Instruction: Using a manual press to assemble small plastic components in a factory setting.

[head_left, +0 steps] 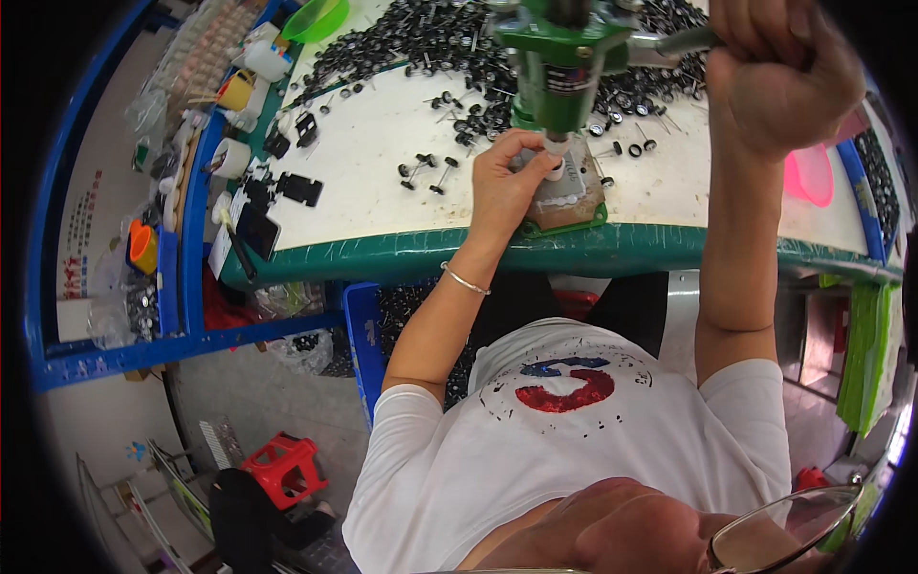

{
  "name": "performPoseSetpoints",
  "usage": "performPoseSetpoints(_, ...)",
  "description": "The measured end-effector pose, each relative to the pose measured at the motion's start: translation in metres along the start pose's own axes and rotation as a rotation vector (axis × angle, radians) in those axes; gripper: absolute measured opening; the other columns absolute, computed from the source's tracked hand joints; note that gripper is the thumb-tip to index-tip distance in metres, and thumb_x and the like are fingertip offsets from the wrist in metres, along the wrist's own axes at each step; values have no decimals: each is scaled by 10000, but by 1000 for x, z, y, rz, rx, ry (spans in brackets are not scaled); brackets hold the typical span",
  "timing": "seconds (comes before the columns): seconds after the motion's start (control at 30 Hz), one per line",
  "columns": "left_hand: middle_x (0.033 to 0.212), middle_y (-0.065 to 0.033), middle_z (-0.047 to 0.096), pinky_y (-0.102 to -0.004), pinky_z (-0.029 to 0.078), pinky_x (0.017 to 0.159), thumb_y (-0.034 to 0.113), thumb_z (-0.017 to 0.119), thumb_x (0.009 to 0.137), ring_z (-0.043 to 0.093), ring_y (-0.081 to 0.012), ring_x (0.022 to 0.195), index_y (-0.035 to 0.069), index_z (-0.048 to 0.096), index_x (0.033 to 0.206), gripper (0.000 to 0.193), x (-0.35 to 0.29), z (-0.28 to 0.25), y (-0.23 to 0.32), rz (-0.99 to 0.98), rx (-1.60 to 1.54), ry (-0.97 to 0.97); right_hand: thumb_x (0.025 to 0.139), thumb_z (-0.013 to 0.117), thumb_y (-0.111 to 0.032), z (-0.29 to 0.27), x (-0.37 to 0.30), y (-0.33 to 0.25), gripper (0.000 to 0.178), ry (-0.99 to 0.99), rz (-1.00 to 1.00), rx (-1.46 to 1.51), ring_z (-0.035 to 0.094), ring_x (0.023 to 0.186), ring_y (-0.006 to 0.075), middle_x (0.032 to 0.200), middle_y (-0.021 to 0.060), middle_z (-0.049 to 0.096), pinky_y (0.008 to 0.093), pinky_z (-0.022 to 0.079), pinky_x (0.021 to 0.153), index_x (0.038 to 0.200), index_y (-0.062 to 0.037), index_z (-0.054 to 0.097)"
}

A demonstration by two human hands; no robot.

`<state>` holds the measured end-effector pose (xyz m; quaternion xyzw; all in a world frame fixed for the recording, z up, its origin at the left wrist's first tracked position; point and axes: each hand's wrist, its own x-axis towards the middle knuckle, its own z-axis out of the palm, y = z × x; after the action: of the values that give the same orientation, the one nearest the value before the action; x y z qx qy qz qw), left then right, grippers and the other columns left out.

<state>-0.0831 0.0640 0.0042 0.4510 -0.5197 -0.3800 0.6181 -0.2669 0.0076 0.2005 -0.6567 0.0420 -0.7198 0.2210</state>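
Upright green press (566, 96), metal lever (684, 41)

Green press (562, 107): label (572, 78). Grey plate (579, 186): handwriting (573, 170). White wall (100, 134): characters (88, 225). White shirt (574, 454): printed lettering (566, 396).

We see a blue rack (196, 225) at left and a red stool (285, 471) at lower left.
Along the rack, we make out a yellow container (236, 92) and a white bottle (268, 59) toward the upper left, with an orange bin (143, 247) lower down; a green bowl (317, 18) sits at the top left. Clear plastic (306, 352) bunches below the rack's lower rail. At lower left, beside the stool, we notice a person in dark clothing (247, 517). Toward the right edge, we spot a pink bowl (813, 177) and, beneath it, bright green sheets (865, 359) hanging.
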Motion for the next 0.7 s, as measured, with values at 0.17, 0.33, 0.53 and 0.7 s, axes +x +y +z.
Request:
performPoseSetpoints(0.17,902,-31,633,-239,502,682,42,746,809,623,-99,760,-26,705,926,140,0,-1,-6,-17,-27,15,994,534,-324,0,17,19,337,-84,-16,93,197,407,37,547,-72,280,223,179,355,741,-160,384)
performPoseSetpoints(0.33,896,-35,658,-236,496,674,60,742,824,610,-87,737,-19,720,940,142,1,-2,2,-136,-112,8,988,580,-303,35,52,27,302,131,486,10,261,408,9,559,-124,342,200,186,367,731,-193,465)
performPoseSetpoints(0.53,830,-26,697,-233,504,700,96,752,829,624,-86,755,-4,732,938,149,10,-31,-8,-89,-163,201,1010,566,-265,32,62,79,223,75,782,285,395,475,32,610,-88,442,202,308,423,837,-125,563)
performPoseSetpoints(0.7,747,-99,717,-380,494,828,198,735,776,670,-234,711,73,777,847,150,10,-97,-1,8,858,261,1016,542,-332,18,38,59,262,116,783,-38,466,552,60,715,-42,562,218,376,471,1040,-87,632)
